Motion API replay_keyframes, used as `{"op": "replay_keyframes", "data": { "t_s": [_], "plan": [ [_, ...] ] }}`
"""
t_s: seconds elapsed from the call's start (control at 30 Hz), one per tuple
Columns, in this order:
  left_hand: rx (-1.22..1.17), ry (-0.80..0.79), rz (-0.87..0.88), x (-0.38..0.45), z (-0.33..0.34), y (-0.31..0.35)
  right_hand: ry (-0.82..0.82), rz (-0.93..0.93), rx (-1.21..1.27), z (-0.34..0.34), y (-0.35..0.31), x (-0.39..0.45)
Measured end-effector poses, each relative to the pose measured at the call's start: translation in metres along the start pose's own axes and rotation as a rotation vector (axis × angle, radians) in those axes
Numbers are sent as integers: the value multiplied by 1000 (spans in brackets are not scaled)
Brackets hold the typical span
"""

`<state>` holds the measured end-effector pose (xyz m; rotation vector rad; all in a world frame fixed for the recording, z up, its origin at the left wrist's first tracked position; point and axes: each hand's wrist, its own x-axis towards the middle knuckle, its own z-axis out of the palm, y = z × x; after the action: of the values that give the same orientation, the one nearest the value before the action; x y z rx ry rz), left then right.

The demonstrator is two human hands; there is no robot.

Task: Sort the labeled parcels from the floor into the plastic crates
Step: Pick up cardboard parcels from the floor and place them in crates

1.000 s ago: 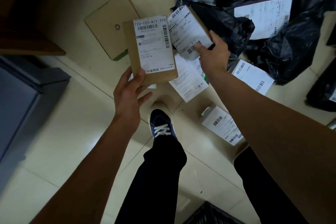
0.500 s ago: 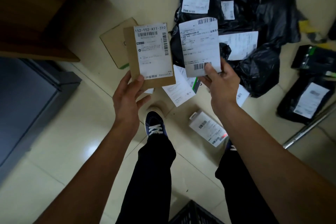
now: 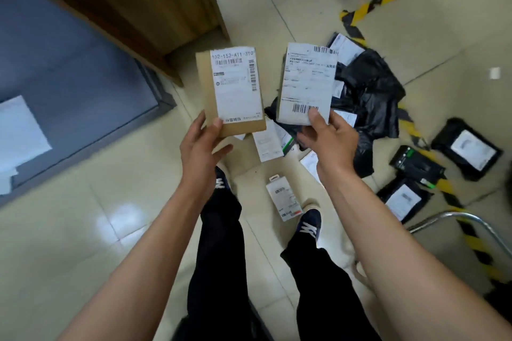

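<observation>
My left hand (image 3: 201, 147) grips the bottom edge of a brown cardboard parcel (image 3: 230, 91) with a white label reading 152-152-A11-310, held upright at chest height. Beside it, my right hand (image 3: 329, 138) pinches the lower edge of a second parcel (image 3: 306, 81) whose face is covered by a white barcode label. Both labels face me. On the floor behind them lies a heap of black bagged parcels (image 3: 371, 94) with white labels. A small white box parcel (image 3: 284, 198) lies between my shoes. The dark rim of a crate (image 3: 182, 329) shows at the bottom edge, mostly hidden.
A grey flat surface (image 3: 72, 77) with white paper on it fills the left, with a wooden desk panel (image 3: 144, 0) behind. More black parcels (image 3: 468, 151) lie right, along yellow-black floor tape (image 3: 448, 191). A metal tube frame (image 3: 454, 216) curves in at lower right.
My right hand lifted its labeled parcel off the pile and brought it up next to the brown parcel. The view rose and swung, so the pile now sits farther right.
</observation>
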<state>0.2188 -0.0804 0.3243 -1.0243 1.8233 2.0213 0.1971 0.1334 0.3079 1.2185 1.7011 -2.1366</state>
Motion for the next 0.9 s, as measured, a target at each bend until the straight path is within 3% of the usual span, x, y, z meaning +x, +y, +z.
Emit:
{"op": "replay_keyframes", "data": {
  "t_s": [0.47, 0.63, 0.9],
  "plan": [
    [-253, 243, 95, -200, -127, 87, -318, -246, -422, 35, -104, -213],
    [-368, 356, 106, -246, -205, 85, -458, -333, -520, 87, -96, -283],
    [-548, 529, 129, -314, -357, 66, -697, -358, -615, 195, -31, -418]
  ]
}}
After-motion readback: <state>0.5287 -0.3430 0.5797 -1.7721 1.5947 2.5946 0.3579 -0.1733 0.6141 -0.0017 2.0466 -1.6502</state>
